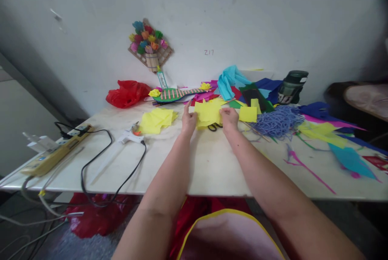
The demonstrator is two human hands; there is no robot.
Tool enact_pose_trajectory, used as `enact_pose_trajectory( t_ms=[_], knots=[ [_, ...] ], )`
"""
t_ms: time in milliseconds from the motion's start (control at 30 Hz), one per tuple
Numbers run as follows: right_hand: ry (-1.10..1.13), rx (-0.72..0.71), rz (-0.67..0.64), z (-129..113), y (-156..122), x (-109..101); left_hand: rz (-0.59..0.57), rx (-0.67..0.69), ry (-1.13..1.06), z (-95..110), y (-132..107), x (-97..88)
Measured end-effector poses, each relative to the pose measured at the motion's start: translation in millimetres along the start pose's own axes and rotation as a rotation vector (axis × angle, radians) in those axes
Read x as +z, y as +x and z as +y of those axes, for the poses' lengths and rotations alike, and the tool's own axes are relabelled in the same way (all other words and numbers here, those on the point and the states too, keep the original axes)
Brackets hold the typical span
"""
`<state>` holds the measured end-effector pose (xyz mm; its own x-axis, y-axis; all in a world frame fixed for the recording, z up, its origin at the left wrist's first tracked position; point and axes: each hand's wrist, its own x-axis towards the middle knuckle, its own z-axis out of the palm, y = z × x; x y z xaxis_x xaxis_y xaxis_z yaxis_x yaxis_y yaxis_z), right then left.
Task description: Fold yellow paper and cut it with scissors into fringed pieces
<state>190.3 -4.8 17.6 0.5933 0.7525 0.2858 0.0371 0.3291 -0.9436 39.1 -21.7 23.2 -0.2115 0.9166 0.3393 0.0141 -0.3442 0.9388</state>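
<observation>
Both my arms reach far across a white table (pixel 194 163). My left hand (pixel 188 120) and my right hand (pixel 229 117) each pinch an edge of a yellow paper sheet (pixel 208 112) lying on the table. Black scissor handles (pixel 214 127) peek out under the sheet between my hands. A second small yellow piece (pixel 247 114) lies just right of my right hand. A crumpled pile of yellow paper (pixel 157 120) sits to the left of my left hand.
Coloured paper scraps (pixel 327 130), blue string (pixel 277 121) and a dark jar (pixel 292 87) crowd the right side. A glue gun (pixel 130 136), its black cable and a power strip (pixel 54 151) lie left. A red bag (pixel 127 93) and a paper-flower craft (pixel 150 45) are by the wall.
</observation>
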Motion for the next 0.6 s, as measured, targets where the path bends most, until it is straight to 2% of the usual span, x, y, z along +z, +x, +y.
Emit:
enact_pose_trajectory(
  t_ms=[133,233,300,433,600],
  knots=[
    [0.036,0.039,0.001,-2.1,-1.8,-0.5,-0.076,-0.028,-0.017,4.2,-2.2,0.8],
    [0.054,0.043,0.029,-1.2,-1.2,-1.2,-0.197,-0.144,-0.067,5.5,-2.2,-1.0],
    [0.071,0.039,0.048,0.3,-0.1,-1.4,-0.226,-0.222,-0.099,6.3,-1.3,-3.5],
    [0.107,0.064,0.047,2.1,0.7,-0.9,-0.147,-0.285,-0.108,8.1,1.6,-7.6],
    [0.130,0.083,0.009,1.7,-0.9,0.7,-0.086,-0.248,-0.002,6.1,4.4,-8.4]
  ],
)
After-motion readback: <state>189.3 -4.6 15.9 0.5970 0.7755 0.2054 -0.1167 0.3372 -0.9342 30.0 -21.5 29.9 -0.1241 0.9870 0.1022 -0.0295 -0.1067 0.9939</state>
